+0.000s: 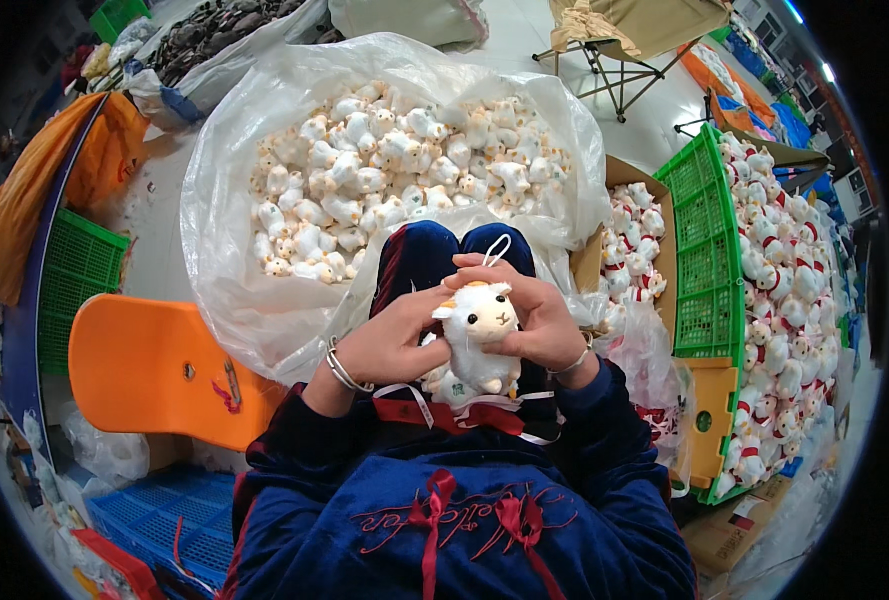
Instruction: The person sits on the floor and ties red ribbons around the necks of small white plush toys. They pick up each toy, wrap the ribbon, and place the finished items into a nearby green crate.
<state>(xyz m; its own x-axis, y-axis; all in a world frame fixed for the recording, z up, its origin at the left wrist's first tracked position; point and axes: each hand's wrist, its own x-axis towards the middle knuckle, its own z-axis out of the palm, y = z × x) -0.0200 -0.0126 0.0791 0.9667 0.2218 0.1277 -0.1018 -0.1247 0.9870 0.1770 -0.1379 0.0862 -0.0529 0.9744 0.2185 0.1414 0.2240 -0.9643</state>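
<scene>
A small white plush sheep [479, 335] with dark eyes and orange horns sits upright above my lap, held between both hands. My left hand [404, 325] is closed around its left side, thumb against the body. My right hand [536, 318] wraps its other side, with the thumb on its front below the face. From the top of the toy a white loop cord [497, 250] sticks up by my right fingers. Another white plush [448, 388], partly hidden, lies on my lap beneath it. Red ribbons [419, 412] and white-edged strips lie across my lap there.
A big clear plastic bag [224, 200] full of white plush toys lies open ahead. To the right, a cardboard box [664, 230] and a green crate [699, 240] hold plush with red ribbons. An orange chair [129, 365] with a small tool [232, 382] stands left, above a blue crate [159, 520].
</scene>
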